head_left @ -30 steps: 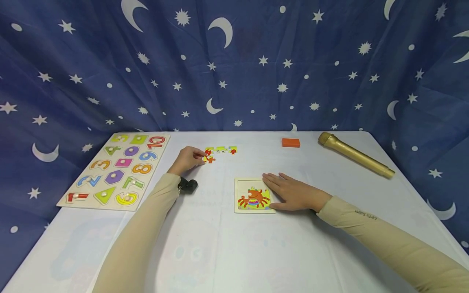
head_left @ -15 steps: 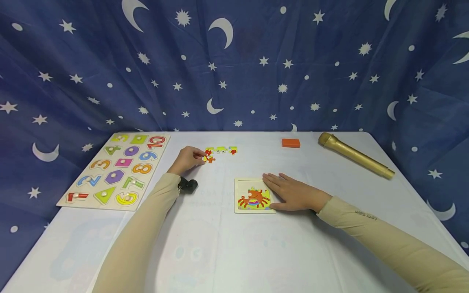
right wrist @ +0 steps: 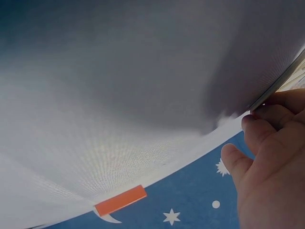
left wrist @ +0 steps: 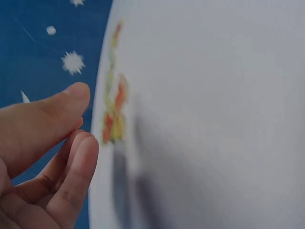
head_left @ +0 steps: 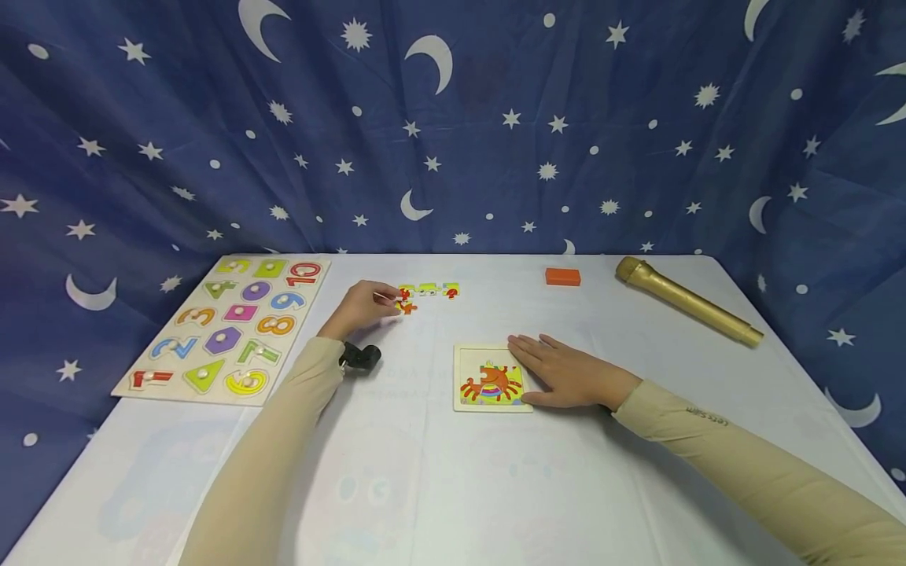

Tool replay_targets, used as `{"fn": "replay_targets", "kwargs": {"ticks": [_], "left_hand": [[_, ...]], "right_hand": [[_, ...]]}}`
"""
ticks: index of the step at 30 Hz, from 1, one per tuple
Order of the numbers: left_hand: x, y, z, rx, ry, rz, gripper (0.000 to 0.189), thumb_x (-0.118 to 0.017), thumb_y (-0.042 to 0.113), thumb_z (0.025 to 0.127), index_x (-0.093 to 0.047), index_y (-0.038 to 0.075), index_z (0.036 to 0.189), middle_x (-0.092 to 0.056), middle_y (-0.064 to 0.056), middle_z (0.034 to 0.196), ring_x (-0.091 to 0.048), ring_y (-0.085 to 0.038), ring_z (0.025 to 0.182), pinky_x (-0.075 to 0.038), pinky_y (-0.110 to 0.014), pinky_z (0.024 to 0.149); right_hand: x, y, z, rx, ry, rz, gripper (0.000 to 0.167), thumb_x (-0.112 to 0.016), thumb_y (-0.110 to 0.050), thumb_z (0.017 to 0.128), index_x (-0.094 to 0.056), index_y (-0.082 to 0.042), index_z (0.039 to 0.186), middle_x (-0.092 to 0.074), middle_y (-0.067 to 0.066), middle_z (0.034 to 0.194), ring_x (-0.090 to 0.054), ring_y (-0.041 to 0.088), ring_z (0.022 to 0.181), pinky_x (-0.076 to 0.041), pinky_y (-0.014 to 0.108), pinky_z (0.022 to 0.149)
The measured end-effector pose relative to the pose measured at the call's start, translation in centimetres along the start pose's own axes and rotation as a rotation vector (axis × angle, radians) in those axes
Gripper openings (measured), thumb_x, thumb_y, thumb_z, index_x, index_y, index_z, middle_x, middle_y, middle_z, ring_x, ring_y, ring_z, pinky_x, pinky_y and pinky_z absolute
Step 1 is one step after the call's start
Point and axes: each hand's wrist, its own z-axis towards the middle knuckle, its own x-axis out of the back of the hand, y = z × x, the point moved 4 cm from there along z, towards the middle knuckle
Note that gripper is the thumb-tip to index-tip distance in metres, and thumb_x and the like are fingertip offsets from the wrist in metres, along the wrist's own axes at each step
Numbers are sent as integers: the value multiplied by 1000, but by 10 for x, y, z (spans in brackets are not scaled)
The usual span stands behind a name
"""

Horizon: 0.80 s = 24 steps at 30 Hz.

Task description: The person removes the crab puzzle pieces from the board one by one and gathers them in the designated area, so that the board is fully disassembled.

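Note:
My left hand (head_left: 365, 305) hovers at the left end of several loose jigsaw pieces on the white tablecloth. In the left wrist view its thumb and bent fingers stand close together, with no piece visible between them. Nearest to it are an orange-and-yellow piece (head_left: 406, 307) and a red-and-yellow piece (head_left: 406, 292). A green piece (head_left: 428, 289) and a red-spotted piece (head_left: 451, 292) continue the row. My right hand (head_left: 569, 375) rests with its fingers extended along the right side of a square puzzle tray (head_left: 457, 379). Inside the tray is a partly assembled crab picture (head_left: 493, 385).
A wooden number-and-shape board (head_left: 244, 334) lies at the left. Toward the back sits an orange block (head_left: 562, 277), with a gold microphone (head_left: 688, 302) farther right. A dark blue curtain (head_left: 453, 134) with moons and stars hangs behind the table.
My left hand has shifted very slightly beside the loose pieces, its forearm a touch to the left. The right hand and the tray have stayed in place.

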Motion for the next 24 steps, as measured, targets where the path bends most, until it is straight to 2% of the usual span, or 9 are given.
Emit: {"fn": "replay_targets", "kwargs": {"ticks": [5,10,14,19,24], "left_hand": [[-10,28,-11,-99,-15,-5,37,-71,7,81,-64,-2,116,-65,-20,113,-63,-30,100,-50,-39,87],[-27,58,-26,-210,-39,10,38,-71,8,82,-63,-2,118,-63,-20,117,-62,-29,99,-51,-37,88],[-42,78,-36,-267,-78,-1,39,-72,8,81,-63,-2,118,-62,-19,118,-62,-28,99,-52,-35,89],[-65,93,-46,-315,-165,56,39,-72,11,82,-63,0,118,-64,-15,115,-62,-25,98,-52,-32,88],[-87,101,-52,-301,-253,123,40,-73,14,82,-64,2,118,-65,-11,111,-61,-21,96,-51,-29,84]], "right_hand": [[0,1,0,0,-1,-2,84,-48,-55,90,-16,-7,151,-15,8,158,-17,25,146,-17,48,117],[1,-1,-2,8,3,-4,83,-49,-54,90,-17,-5,150,-16,9,158,-17,26,146,-17,48,117],[2,-1,-1,-2,-6,-8,84,-48,-55,90,-16,-6,151,-15,9,158,-17,25,146,-17,48,117],[1,0,0,-17,-22,-3,84,-47,-56,90,-14,-8,151,-14,8,159,-16,25,146,-16,48,117],[0,0,0,-5,-14,7,84,-48,-55,90,-16,-6,151,-15,9,158,-17,26,146,-16,49,117]]}}
